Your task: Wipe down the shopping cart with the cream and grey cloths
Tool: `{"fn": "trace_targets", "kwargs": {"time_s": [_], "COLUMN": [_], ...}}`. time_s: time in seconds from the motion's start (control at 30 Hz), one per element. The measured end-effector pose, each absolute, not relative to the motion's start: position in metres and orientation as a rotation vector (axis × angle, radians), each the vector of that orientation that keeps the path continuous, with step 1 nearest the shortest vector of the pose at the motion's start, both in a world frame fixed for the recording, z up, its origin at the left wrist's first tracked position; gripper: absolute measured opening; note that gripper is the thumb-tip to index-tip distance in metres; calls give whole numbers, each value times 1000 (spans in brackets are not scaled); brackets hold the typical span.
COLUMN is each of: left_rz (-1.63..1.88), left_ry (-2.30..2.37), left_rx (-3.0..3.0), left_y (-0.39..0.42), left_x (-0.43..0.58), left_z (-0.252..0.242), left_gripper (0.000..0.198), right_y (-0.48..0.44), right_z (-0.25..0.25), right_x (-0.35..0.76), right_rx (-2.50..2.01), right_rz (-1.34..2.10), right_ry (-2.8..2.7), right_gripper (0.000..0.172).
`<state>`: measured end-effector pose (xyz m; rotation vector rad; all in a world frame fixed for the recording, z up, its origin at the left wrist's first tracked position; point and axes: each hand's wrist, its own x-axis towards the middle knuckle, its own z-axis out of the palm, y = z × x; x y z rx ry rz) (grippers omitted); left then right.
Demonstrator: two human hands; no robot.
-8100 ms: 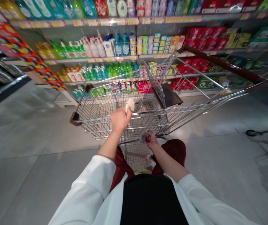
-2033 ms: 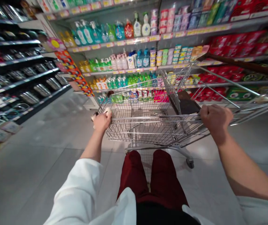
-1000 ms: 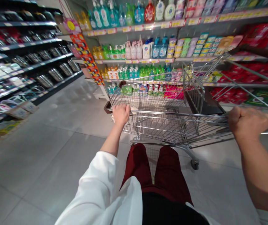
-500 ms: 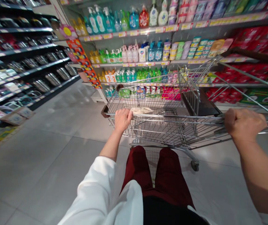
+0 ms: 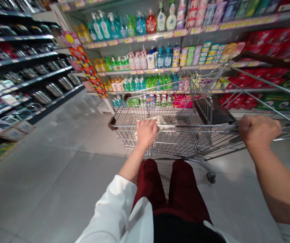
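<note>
A wire shopping cart (image 5: 175, 141) stands sideways before me, its nose pointing left. My left hand (image 5: 146, 132) is closed over the cart's near top rail, with the fingers curled to the inside. Farther right along the same rail, my right hand (image 5: 259, 131) is wrapped in a fist around the metal, near the handle end. Just behind my left hand, a crumpled whitish cloth-like item (image 5: 161, 120) shows inside the basket; the hand hides part of it, and I cannot tell whether the fingers touch it.
Shelves of pump bottles (image 5: 137, 60) and tubs run behind the cart, with red packs (image 5: 269, 44) at the right. A dark rack of metal pots (image 5: 41, 96) stands left, across a tiled floor (image 5: 58, 175). A brown child seat flap (image 5: 214, 109) sits in the cart.
My left hand has slid right along the rail, now in front of part of the whitish item. The right hand stays on the rail. The view has shifted slightly.
</note>
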<state>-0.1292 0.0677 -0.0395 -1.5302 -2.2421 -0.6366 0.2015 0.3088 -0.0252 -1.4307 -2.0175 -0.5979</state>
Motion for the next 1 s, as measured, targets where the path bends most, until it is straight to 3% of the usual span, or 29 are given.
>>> {"fn": "trace_targets", "kwargs": {"time_s": [0.23, 0.7, 0.83, 1.0], "left_rz": [-788, -534, -597, -734], "left_ry": [-2037, -2394, -2427, -2274], "left_rx": [-1714, -1189, -1023, -1300], "left_y": [101, 10, 28, 75], "left_x": [-79, -248, -220, -126], "left_z": [-43, -63, -57, -49], "left_gripper": [33, 40, 40, 37], "right_y": [317, 310, 304, 302], "right_z": [-29, -29, -25, -24], "right_x": [207, 206, 202, 202], "right_rx": [-1554, -1476, -1444, -1382], "right_rz": [-648, -582, -579, -579], "right_ry": [-2064, -2019, -1988, -2001], "right_gripper": [26, 28, 29, 27]}}
